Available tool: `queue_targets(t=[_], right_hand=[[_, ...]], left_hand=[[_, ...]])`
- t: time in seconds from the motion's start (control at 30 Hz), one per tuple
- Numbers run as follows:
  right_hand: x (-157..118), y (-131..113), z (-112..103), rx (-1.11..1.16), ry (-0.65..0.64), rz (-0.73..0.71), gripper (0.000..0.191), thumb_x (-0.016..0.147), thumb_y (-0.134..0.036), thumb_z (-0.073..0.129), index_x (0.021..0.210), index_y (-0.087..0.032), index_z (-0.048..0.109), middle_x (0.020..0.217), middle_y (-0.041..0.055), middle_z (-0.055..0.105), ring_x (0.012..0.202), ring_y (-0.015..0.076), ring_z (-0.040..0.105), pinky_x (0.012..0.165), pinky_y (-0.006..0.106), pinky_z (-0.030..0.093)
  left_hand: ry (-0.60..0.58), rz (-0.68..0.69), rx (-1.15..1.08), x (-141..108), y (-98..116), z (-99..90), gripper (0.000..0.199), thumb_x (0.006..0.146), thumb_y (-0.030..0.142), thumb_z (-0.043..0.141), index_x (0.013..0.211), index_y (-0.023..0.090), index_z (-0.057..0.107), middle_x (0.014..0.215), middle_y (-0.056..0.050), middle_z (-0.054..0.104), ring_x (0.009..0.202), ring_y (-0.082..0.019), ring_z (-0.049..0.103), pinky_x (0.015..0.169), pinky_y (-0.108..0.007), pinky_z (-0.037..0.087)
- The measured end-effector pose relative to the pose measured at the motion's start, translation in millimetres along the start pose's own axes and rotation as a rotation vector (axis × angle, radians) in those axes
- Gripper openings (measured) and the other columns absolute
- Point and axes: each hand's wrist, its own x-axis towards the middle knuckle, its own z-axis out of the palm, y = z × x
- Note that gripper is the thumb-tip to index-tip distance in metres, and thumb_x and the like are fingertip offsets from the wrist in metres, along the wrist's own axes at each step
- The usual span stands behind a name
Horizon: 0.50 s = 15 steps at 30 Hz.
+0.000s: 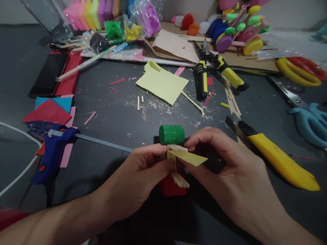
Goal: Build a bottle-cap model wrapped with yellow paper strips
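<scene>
Left hand (143,173) on sticks (181,180), label (56,133) illegible

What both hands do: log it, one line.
left hand: pinching wooden sticks; right hand: beside yellow paper strip; glue gun: at left

A flat, dark grey worktop (122,114) fills most of the view. Behind it, along the top, stands a plain pale grey wall (191,6). The light is soft and dim, with blurred shadows on the worktop's near side.
</scene>
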Motion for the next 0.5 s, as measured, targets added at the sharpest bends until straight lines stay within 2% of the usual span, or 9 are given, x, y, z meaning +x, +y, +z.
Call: queue_targets(t=[0.1, 0.3, 0.5], right_hand=[[0.3, -1.0, 0.6, 0.018, 0.019, -0.072, 0.012, 0.087, -0.018, 0.066, 0.077, -0.022, 0.060, 0.077, -0.0024, 0.062, 0.066, 0.0101, 0.058, 0.057, 0.021, 0.043], [2.3, -0.4, 3.2, 0.047, -0.011, -0.034, 0.013, 0.084, -0.014, 0.067, 0.075, -0.022, 0.063, 0.079, -0.0013, 0.061, 0.073, 0.0127, 0.059, 0.063, 0.026, 0.043], [-0.1, -0.8, 4.7, 0.054, 0.032, -0.034, 0.014, 0.083, -0.012, 0.066, 0.073, -0.022, 0.064, 0.084, 0.0002, 0.060, 0.078, 0.0142, 0.059, 0.064, 0.027, 0.043]], left_hand=[[0.014, 0.003, 0.018, -0.4, -0.3, -0.5, 0.014, 0.092, 0.025, 0.064, 0.091, 0.019, 0.077, 0.077, 0.002, 0.065, 0.070, -0.008, 0.055, 0.072, -0.019, 0.045], [0.022, 0.028, 0.111, -1.9, -0.1, 2.4, 0.017, 0.094, 0.029, 0.061, 0.095, 0.021, 0.076, 0.080, 0.001, 0.065, 0.072, -0.010, 0.055, 0.073, -0.022, 0.046], [0.051, 0.065, 0.229, -3.4, 2.3, 4.2, 0.021, 0.095, 0.031, 0.058, 0.094, 0.019, 0.075, 0.076, 0.000, 0.064, 0.072, -0.012, 0.056, 0.074, -0.024, 0.048]])
